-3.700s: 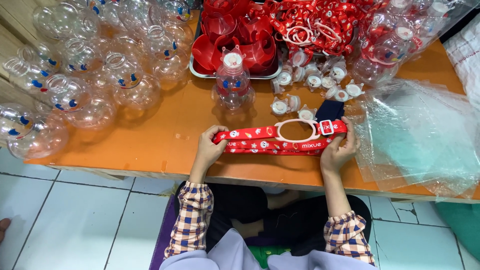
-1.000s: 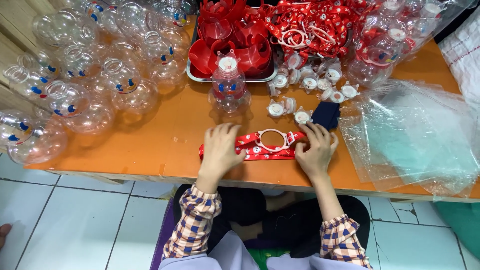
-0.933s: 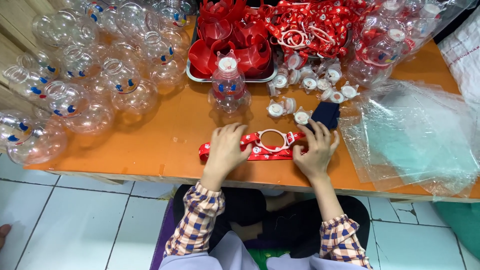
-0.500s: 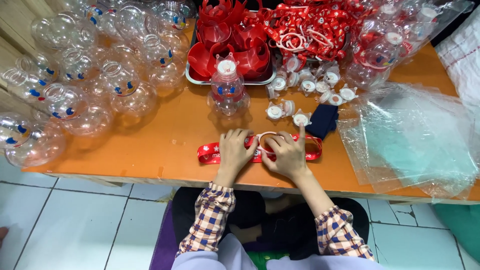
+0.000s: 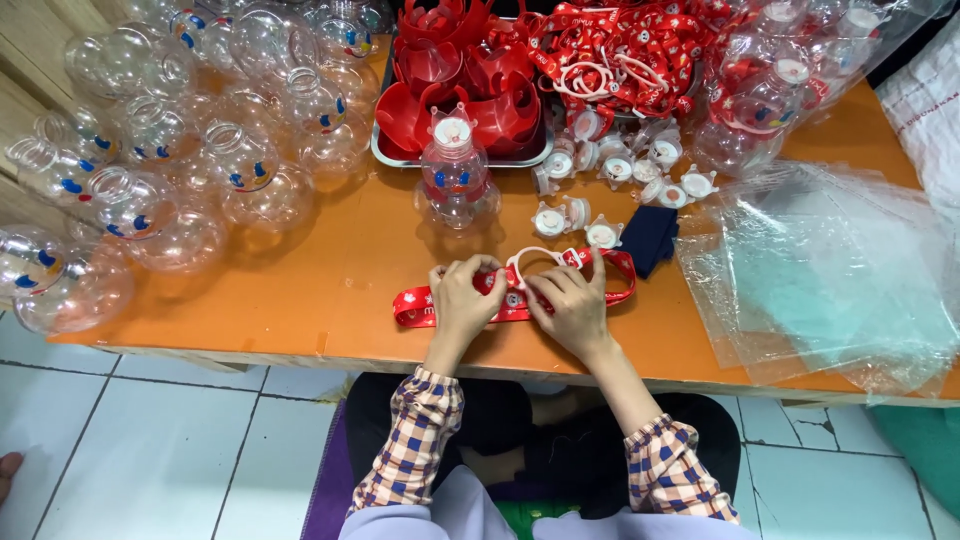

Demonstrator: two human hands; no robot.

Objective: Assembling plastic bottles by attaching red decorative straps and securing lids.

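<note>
Step in hand, as judged: you are folding the red strap [image 5: 515, 297] down into a short bundle on the orange table [image 5: 300, 290], close to its near edge. Both hands sit side by side on top of it.

Left hand [image 5: 462, 300]: fingers curled and pressing the strap's left half. A red loop end sticks out to the left of this hand, flat on the table.

Right hand [image 5: 572, 308]: fingers curled over the strap's middle, fingertips by the white ring [image 5: 530, 262] that stands just far of the hands. The strap's right loop shows past this hand, toward the dark blue cloth [image 5: 650, 238].

Both hands are closed down on the strap. Whether it is pinched or only pressed flat, you cannot tell from this view.

Next move, as judged: it calls for keeping the folds squeezed together while the loose left end is tucked in, so the bundle does not spring open.

Far of the hands: one capped clear bottle [image 5: 455, 180] standing upright, loose white caps [image 5: 605, 190] to its right, and clear plastic bags [image 5: 830, 280] at right.
</note>
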